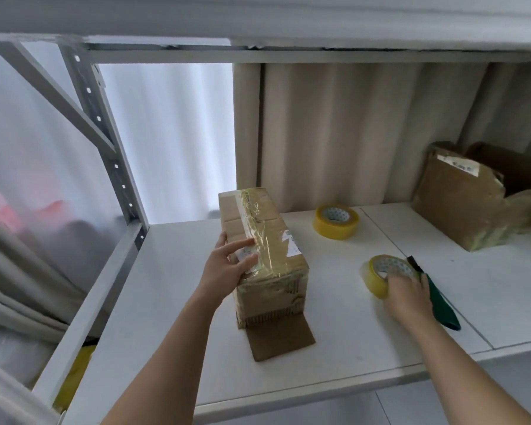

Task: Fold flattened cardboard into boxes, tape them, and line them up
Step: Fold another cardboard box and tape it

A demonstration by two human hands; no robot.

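A long brown cardboard box (267, 240) lies on the white shelf (172, 317), with clear tape along its top and one end flap (279, 338) lying open on the shelf toward me. My left hand (227, 268) rests on the box's left top edge, fingers spread and lightly curved. My right hand (406, 297) grips a yellow tape roll (380, 276) that stands tilted on the shelf to the right of the box.
A second yellow tape roll (335, 221) lies flat behind. A green-handled cutter (439, 299) lies beside my right hand. A torn open cardboard box (472, 197) stands at the back right. A metal rack post (105, 133) rises at left; an upper shelf (258, 23) hangs overhead.
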